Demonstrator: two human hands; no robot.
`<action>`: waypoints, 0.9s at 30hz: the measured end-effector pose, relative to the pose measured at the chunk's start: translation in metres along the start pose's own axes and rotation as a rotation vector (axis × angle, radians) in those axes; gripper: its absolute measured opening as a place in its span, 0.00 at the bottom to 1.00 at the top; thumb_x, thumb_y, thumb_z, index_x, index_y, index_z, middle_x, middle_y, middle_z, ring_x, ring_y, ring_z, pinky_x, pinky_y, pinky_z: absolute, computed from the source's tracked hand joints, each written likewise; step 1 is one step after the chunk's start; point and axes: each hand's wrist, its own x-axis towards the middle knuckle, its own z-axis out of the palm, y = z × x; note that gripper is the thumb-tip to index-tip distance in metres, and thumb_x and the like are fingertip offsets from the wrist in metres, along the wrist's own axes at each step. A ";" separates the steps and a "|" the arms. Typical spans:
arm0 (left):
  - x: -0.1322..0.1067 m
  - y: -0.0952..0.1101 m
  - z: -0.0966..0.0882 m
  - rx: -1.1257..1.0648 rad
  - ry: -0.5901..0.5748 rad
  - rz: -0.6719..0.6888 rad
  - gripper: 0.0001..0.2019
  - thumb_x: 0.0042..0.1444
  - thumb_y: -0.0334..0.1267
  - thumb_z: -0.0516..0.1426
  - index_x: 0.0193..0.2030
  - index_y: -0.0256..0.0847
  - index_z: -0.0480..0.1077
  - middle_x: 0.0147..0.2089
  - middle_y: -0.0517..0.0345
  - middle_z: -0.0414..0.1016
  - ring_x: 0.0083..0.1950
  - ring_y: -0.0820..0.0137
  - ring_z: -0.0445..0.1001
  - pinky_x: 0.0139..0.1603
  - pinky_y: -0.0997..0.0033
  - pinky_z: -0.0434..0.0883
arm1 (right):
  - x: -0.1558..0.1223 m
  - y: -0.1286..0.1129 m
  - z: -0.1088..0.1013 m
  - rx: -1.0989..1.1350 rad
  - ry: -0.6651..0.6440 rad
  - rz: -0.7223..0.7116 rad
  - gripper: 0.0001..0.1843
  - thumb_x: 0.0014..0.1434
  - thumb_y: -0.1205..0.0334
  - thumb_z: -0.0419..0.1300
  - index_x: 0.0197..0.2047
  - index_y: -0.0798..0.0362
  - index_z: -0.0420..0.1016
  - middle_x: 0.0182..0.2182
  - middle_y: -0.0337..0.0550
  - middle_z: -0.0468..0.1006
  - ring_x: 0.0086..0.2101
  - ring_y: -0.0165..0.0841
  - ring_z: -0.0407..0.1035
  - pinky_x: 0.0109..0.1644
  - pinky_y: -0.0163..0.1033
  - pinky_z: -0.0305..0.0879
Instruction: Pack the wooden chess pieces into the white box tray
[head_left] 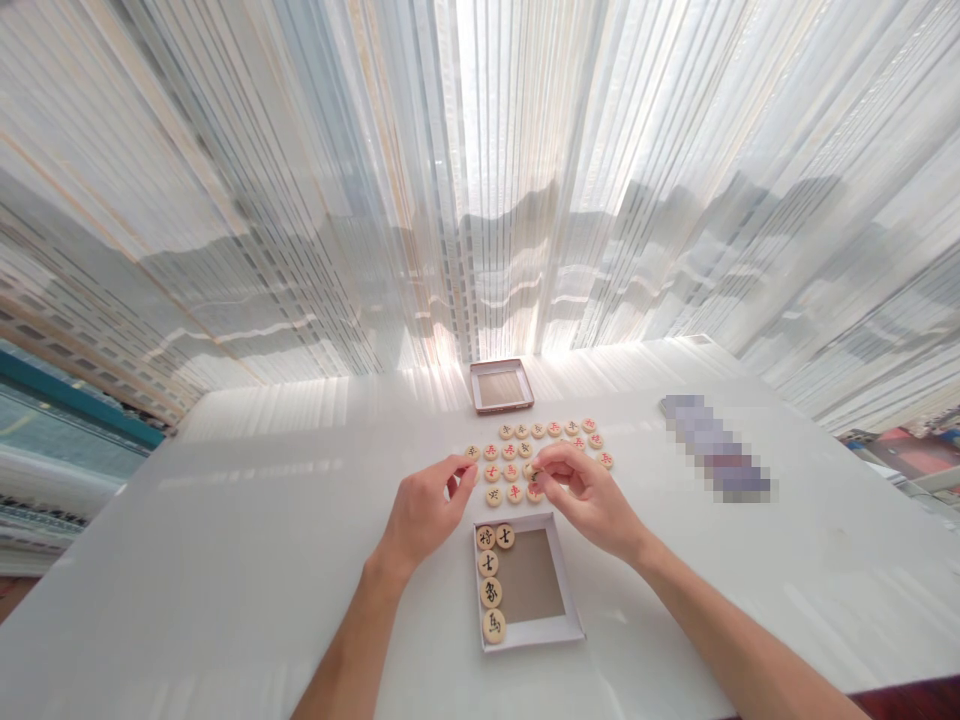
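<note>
The white table (225, 560) carries a shallow box (559, 600) nearest the person, 5 wooden discs (487, 592) along its left and top edges, and a loose cluster of discs (555, 430) just beyond. The right hand (592, 500) pinches 1 disc (530, 470) at the cluster's near edge. The left hand (424, 510) has its fingertips nearly closed at the leftmost disc (471, 453), though I can't tell if it grips it. A dragging knuckle could scatter the neighbours.
</note>
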 end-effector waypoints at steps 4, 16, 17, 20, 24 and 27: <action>0.000 0.000 0.001 -0.018 -0.073 0.010 0.10 0.66 0.41 0.53 0.39 0.46 0.76 0.34 0.62 0.80 0.28 0.71 0.73 0.34 0.74 0.68 | -0.002 -0.009 -0.006 -0.080 -0.188 0.071 0.05 0.66 0.64 0.58 0.44 0.51 0.73 0.38 0.43 0.79 0.36 0.33 0.79 0.42 0.39 0.78; -0.006 0.008 0.002 -0.018 -0.287 -0.011 0.09 0.57 0.47 0.60 0.34 0.46 0.76 0.18 0.69 0.60 0.20 0.74 0.59 0.24 0.76 0.57 | -0.012 -0.016 0.000 -0.398 -0.370 0.046 0.06 0.63 0.67 0.61 0.37 0.47 0.79 0.29 0.36 0.78 0.26 0.28 0.72 0.29 0.32 0.68; -0.007 0.009 0.002 -0.026 -0.305 -0.017 0.09 0.56 0.47 0.61 0.35 0.46 0.76 0.18 0.69 0.59 0.20 0.74 0.58 0.24 0.76 0.57 | -0.013 -0.016 0.002 -0.421 -0.376 0.042 0.06 0.63 0.67 0.61 0.37 0.47 0.78 0.29 0.36 0.78 0.26 0.28 0.71 0.29 0.32 0.67; -0.008 0.013 0.002 -0.041 -0.334 -0.022 0.07 0.54 0.46 0.63 0.35 0.46 0.76 0.18 0.70 0.59 0.21 0.74 0.58 0.24 0.76 0.56 | -0.016 -0.011 0.007 -0.532 -0.378 0.013 0.06 0.63 0.67 0.61 0.36 0.48 0.78 0.26 0.36 0.77 0.24 0.29 0.69 0.27 0.33 0.62; -0.010 0.018 0.003 -0.033 -0.363 0.023 0.09 0.51 0.44 0.64 0.39 0.48 0.76 0.20 0.69 0.61 0.22 0.73 0.61 0.24 0.75 0.56 | -0.019 -0.006 0.013 -0.700 -0.353 -0.030 0.06 0.61 0.68 0.63 0.32 0.50 0.75 0.24 0.36 0.75 0.23 0.30 0.66 0.26 0.34 0.57; -0.011 0.021 0.005 0.010 -0.387 0.034 0.11 0.50 0.43 0.65 0.41 0.48 0.76 0.20 0.69 0.64 0.22 0.73 0.63 0.26 0.75 0.57 | -0.019 -0.005 0.014 -0.787 -0.360 -0.070 0.07 0.61 0.69 0.63 0.31 0.51 0.74 0.25 0.37 0.75 0.25 0.31 0.67 0.28 0.35 0.57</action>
